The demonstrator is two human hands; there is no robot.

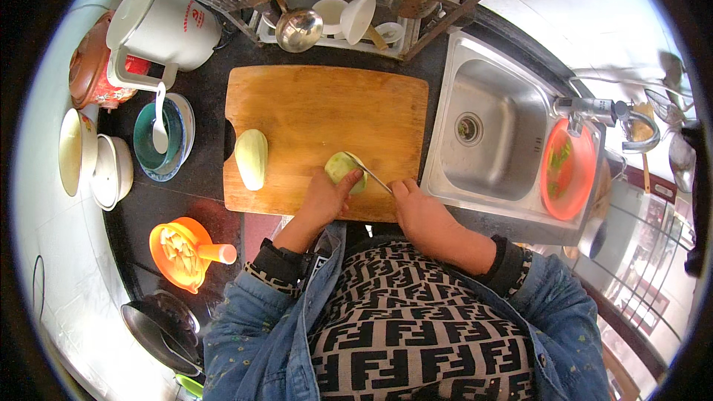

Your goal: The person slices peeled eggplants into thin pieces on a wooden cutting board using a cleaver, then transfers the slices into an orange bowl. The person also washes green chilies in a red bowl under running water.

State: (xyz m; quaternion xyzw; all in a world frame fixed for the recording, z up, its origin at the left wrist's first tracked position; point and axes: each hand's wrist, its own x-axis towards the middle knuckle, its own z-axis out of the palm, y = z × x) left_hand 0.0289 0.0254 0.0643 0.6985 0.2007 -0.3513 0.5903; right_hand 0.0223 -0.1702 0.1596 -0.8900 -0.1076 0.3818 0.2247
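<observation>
My left hand [321, 197] is closed round a short piece of pale green vegetable [339, 166], gourd-like, near the front of the wooden cutting board [319, 104]. My right hand [425, 215] grips a knife [376, 178] whose handle is hidden in the fingers. The thin blade slants up and left against the right side of the piece, close to my left thumb. How deep it cuts cannot be made out. A longer, smooth pale green piece [252, 160] lies at the board's left edge, apart from both hands.
Right of the board is a steel sink [497, 130] with a faucet [601, 111] and a red basin [568, 171] holding greens. An orange strainer [178, 254] with pale pieces stands at left, near stacked bowls [157, 136] and a white pitcher [163, 26]. A ladle [299, 30] hangs beyond the board.
</observation>
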